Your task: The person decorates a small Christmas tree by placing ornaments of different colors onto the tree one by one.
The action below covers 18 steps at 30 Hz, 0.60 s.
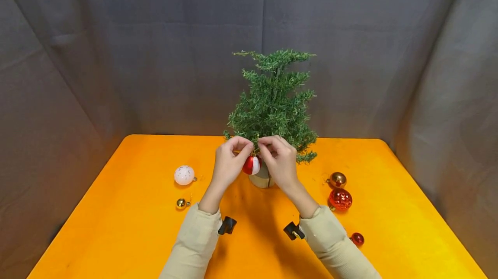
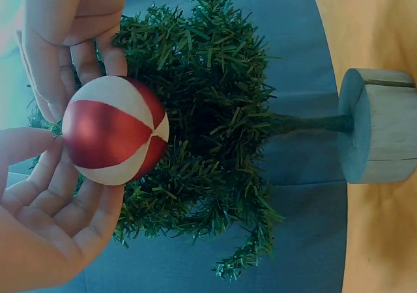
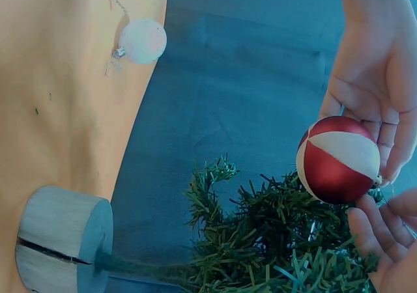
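A red-and-white striped Christmas bauble [image 1: 252, 165] hangs below my two hands, in front of a small artificial Christmas tree [image 1: 272, 102]. My left hand [image 1: 228, 161] pinches its thin hanging string between thumb and forefinger. From the other side, my right hand [image 1: 281, 161] also pinches that string, fingertips close to the left ones. In the left wrist view the bauble [image 2: 117, 130] covers part of the fingertips. Its small metal cap shows beside the fingers in the right wrist view, where the bauble [image 3: 339, 159] overlaps the tree's lower branches [image 3: 273, 234].
The tree stands on a round wooden base [image 2: 381, 127]. To the left on the orange table [image 1: 136, 236] lie a white speckled bauble [image 1: 184, 175] and a small gold one [image 1: 181, 203]. On the right are a bronze bauble [image 1: 337, 180], a shiny red one [image 1: 340, 199] and a small red one [image 1: 357, 239].
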### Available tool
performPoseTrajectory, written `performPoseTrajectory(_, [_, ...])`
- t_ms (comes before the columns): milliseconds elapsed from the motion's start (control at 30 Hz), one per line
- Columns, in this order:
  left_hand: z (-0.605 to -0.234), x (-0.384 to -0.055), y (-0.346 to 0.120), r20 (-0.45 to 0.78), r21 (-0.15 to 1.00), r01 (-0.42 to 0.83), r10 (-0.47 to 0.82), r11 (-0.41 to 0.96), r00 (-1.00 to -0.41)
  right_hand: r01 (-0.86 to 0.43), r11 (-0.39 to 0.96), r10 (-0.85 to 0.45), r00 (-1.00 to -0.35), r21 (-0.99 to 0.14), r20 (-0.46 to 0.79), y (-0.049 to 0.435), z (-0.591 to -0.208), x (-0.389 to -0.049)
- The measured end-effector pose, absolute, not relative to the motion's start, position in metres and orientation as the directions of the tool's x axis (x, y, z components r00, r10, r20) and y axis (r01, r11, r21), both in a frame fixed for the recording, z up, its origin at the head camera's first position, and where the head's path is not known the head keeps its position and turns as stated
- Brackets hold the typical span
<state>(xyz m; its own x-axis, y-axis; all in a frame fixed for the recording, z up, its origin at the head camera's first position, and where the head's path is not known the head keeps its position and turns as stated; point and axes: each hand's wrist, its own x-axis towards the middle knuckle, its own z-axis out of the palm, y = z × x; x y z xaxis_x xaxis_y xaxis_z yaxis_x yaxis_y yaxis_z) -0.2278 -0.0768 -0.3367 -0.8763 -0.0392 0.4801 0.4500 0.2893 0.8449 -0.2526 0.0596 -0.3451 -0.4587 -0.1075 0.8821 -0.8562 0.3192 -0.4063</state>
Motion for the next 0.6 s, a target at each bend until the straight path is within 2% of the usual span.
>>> performPoseTrajectory(267, [-0.337, -0.236, -0.076, 0.531, 0.814, 0.491, -0.056, 0.311, -0.846, -0.842, 0.365, -0.088, -0.456, -0.398, 0.885, 0.056, -0.343, -0.254])
performPoseTrajectory(600, [-0.338, -0.24, -0.074, 0.547, 0.786, 0.472, -0.094, 0.4, -0.832, -0.796, 0.479, -0.084, -0.462, -0.371, 0.883, 0.053, -0.346, -0.255])
